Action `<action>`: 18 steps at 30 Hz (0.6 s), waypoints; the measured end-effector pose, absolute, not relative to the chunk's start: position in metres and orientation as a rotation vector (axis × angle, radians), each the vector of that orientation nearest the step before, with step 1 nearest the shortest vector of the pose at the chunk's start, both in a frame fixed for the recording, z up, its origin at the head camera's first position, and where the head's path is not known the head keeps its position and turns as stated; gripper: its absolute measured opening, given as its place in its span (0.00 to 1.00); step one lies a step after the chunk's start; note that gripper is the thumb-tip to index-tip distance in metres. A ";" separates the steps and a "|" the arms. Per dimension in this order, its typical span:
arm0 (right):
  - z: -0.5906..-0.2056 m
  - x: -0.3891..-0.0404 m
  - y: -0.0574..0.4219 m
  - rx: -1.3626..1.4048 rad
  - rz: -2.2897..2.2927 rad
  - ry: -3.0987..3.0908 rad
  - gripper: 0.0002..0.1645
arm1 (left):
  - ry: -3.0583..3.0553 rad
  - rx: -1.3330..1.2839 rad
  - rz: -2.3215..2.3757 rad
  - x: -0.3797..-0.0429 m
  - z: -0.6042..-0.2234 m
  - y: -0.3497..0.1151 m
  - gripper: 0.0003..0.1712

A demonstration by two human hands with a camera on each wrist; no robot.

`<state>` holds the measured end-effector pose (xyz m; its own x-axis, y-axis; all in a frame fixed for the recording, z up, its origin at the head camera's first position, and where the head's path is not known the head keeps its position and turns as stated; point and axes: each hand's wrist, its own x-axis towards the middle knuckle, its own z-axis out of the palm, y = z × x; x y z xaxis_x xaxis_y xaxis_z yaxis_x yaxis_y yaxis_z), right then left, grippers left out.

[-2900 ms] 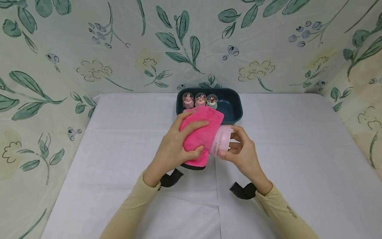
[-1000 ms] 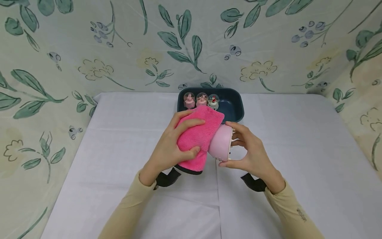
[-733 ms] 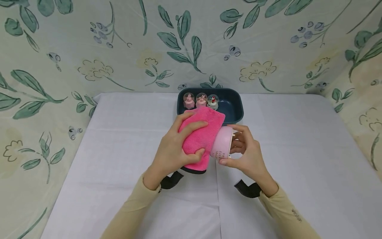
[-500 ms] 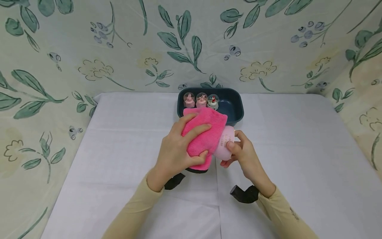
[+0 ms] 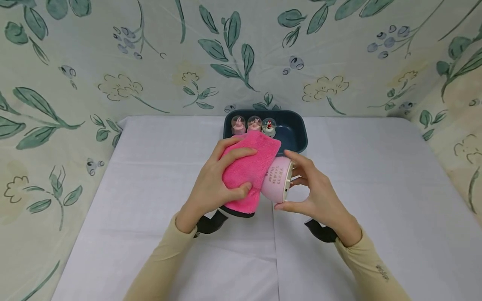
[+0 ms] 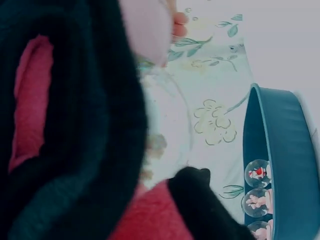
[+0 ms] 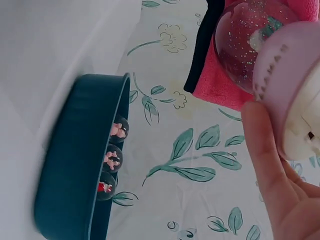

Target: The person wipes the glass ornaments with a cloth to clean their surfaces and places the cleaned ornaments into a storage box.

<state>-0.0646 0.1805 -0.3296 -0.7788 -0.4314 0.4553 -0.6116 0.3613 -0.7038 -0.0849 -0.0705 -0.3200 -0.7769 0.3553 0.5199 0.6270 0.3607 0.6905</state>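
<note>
My left hand (image 5: 211, 179) holds a bright pink cloth (image 5: 261, 165) with a black edge, fingers spread over its top and thumb on the near side. The cloth wraps the glass dome (image 7: 242, 47) of a snow globe, hidden in the head view; glitter shows inside it in the right wrist view. Out of the cloth's right side sticks the globe's pink base (image 5: 276, 180), lying sideways with gold lettering on it. My right hand (image 5: 320, 188) grips that base by its rim between thumb and fingers. Its cream underside (image 7: 305, 125) faces my right palm.
A dark blue tray (image 5: 295, 146) stands at the back of the white-covered table (image 5: 158, 167), just beyond my hands. Three small snow globes sit in its left part: two pink ones (image 5: 254, 124) and a white one (image 5: 269, 126). A floral cloth (image 5: 150, 54) hangs behind.
The snow globe's base has turned within the cloth, its lettering shifting. My right hand has changed its hold, thumb moving from the base's top to the near rim. Both hands have moved slightly left.
</note>
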 end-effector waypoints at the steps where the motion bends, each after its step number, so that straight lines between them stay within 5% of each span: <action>1: -0.331 -0.065 0.181 0.954 1.371 -2.393 0.59 | -2.346 -0.878 -1.375 -0.085 -0.320 -0.070 0.36; 7: -0.342 -0.062 0.173 0.763 1.662 -2.284 0.52 | -2.350 -0.855 -1.158 -0.082 -0.324 -0.061 0.37; 13: -0.346 -0.059 0.165 0.344 2.180 -2.309 0.26 | -2.330 -0.842 -0.843 -0.077 -0.326 -0.054 0.36; 18: -0.343 -0.060 0.168 0.359 2.244 -2.468 0.34 | -2.347 -0.827 -0.881 -0.078 -0.327 -0.057 0.36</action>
<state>-0.0601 0.1681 -0.3428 -0.9546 -0.2975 -0.0141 -0.0141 0.0926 -0.9956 -0.0782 -0.0566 -0.3269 -0.6924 0.3620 0.6242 0.6833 0.6068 0.4060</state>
